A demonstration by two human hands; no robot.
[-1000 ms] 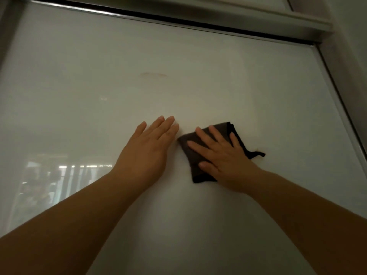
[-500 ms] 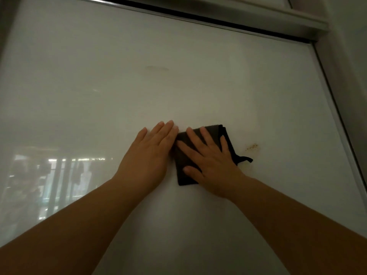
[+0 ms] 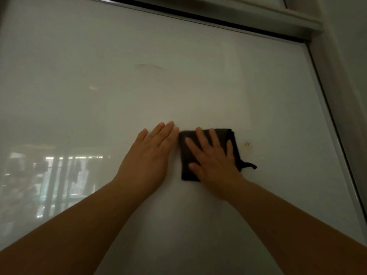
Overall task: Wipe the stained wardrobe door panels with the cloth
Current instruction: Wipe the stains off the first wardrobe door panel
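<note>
Glossy white door panel (image 3: pixel 198 96): right hand (image 3: pixel 214 161), fingers (image 3: pixel 200 135) spread flat on the cloth (image 3: pixel 185 167), might miss the brown spot (image 3: pixel 246 144) beside it.

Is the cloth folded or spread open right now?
Folded: the cloth pressed under the right hand is a compact pad, with layered edges showing at its upper right corner and a loop trailing out.

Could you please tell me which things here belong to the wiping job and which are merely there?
Job: door panel, dark cloth under the flat right hand, left hand flat on the panel, brown spot right of the cloth, faint smear higher up.
Merely there: top rail, side wall, window reflection.
</note>
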